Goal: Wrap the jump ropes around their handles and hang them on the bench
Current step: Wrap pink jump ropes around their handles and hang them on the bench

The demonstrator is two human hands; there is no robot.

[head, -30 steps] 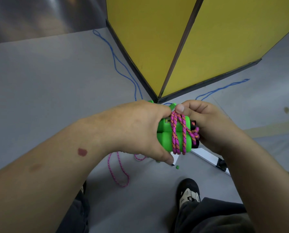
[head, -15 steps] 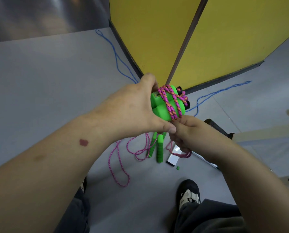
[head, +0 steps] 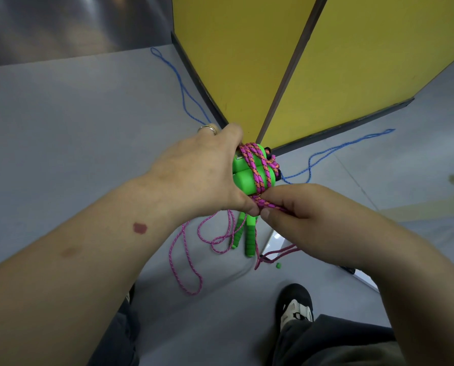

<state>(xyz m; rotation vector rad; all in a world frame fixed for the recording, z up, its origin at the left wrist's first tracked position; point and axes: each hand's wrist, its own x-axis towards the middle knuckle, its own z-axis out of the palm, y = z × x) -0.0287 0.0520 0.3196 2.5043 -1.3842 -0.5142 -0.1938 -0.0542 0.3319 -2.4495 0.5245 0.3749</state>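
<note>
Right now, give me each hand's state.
Left hand: grips the green handles.
Right hand: pinches the pink rope.

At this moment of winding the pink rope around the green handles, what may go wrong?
1. The right hand only pinches the pink rope; if it slips, the turns on the green handles gripped by the left hand may loosen.
2. Loose rope loops lie on the floor near the shoe and might snag or get stepped on.
</note>
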